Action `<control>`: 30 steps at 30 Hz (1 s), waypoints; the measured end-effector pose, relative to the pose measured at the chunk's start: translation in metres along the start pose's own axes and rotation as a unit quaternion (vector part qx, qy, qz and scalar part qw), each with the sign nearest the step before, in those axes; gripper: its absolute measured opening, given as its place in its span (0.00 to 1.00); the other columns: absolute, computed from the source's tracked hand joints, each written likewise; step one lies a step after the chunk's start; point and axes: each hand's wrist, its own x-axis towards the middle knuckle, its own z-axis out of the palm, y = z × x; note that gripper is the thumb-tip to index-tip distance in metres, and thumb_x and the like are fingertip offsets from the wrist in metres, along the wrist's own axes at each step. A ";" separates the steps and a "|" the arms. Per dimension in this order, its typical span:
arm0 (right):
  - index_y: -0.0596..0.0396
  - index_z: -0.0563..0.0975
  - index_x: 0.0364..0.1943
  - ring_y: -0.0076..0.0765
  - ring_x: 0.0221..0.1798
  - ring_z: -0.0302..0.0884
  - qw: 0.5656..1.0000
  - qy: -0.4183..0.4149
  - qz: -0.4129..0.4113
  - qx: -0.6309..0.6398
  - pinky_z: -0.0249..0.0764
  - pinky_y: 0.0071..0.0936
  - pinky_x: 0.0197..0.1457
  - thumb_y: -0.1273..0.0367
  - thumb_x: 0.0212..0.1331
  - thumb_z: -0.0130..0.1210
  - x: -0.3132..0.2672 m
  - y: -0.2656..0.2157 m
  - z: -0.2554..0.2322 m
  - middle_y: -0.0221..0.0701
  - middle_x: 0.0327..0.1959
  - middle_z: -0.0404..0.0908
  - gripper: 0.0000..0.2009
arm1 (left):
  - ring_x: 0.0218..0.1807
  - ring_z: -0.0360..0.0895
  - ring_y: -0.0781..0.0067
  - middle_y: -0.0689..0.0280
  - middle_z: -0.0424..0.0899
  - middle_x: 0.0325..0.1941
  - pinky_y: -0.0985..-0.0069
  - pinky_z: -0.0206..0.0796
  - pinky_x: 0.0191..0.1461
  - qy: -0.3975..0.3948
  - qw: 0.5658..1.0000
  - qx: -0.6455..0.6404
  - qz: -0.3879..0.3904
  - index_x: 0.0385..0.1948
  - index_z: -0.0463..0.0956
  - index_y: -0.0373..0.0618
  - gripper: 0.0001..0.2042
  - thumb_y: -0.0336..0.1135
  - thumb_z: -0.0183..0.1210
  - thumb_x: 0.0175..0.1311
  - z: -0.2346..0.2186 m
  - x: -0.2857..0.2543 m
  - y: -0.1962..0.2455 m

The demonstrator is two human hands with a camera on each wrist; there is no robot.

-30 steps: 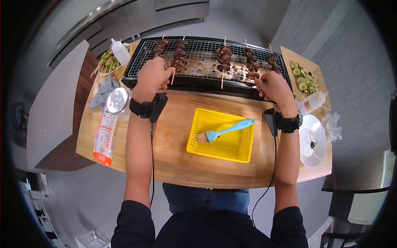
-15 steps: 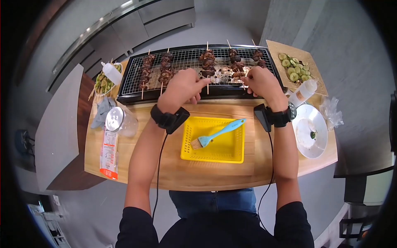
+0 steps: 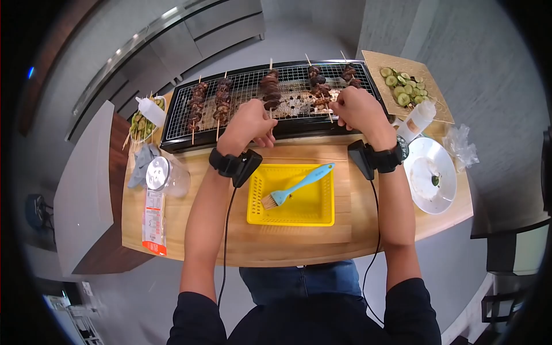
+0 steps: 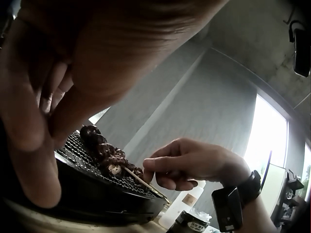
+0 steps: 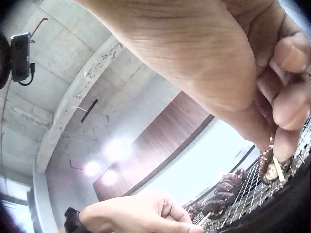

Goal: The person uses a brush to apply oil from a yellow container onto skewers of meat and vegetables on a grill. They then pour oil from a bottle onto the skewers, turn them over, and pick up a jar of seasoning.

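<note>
Several skewers of dark browned pieces lie on the wire grill (image 3: 296, 108) in the head view. My left hand (image 3: 247, 123) is at the grill's front edge and pinches the stick end of the middle skewer (image 3: 269, 89); in the right wrist view its fingertips meet that stick. My right hand (image 3: 359, 112) is to the right, fingers curled, thumb and fingertips right at the stick of the neighbouring skewer (image 3: 318, 83). In the left wrist view this skewer's stick (image 4: 158, 192) runs past the right fingertips over the grill's edge.
A yellow basket (image 3: 329, 215) holding a blue basting brush (image 3: 299, 184) stands before the grill. Left are a lidded jar (image 3: 172, 179), a packet (image 3: 154, 221) and a squeeze bottle (image 3: 150, 112). Right are cucumber slices (image 3: 402, 87), another bottle (image 3: 418, 119) and a white plate (image 3: 420, 172).
My left hand has left the second skewer from the left and moved right to the middle one. My right hand stays by its skewer. The head view has shifted.
</note>
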 end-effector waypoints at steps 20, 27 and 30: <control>0.67 0.80 0.27 0.28 0.14 0.75 0.999 -0.020 0.027 0.001 0.71 0.27 0.22 0.67 0.62 0.55 0.004 -0.004 0.008 0.34 0.15 0.79 0.14 | 0.23 0.84 0.71 0.54 0.85 0.25 0.81 0.73 0.24 -0.006 0.990 -0.142 0.025 0.29 0.77 0.29 0.14 0.34 0.51 0.69 -0.028 -0.007 -0.026; 0.67 0.80 0.26 0.28 0.14 0.75 1.000 -0.026 0.015 0.003 0.71 0.26 0.22 0.67 0.62 0.54 0.005 -0.001 0.008 0.34 0.15 0.80 0.14 | 0.23 0.85 0.68 0.51 0.85 0.24 0.79 0.74 0.24 -0.022 0.991 -0.128 0.026 0.27 0.76 0.27 0.13 0.31 0.49 0.66 -0.017 -0.008 -0.021; 0.67 0.80 0.26 0.28 0.14 0.75 1.000 -0.026 0.009 0.001 0.71 0.26 0.22 0.67 0.62 0.54 0.004 0.000 0.010 0.34 0.15 0.80 0.14 | 0.22 0.85 0.68 0.51 0.85 0.24 0.79 0.74 0.23 -0.002 0.994 -0.105 0.011 0.27 0.76 0.27 0.14 0.30 0.48 0.66 -0.019 -0.013 -0.023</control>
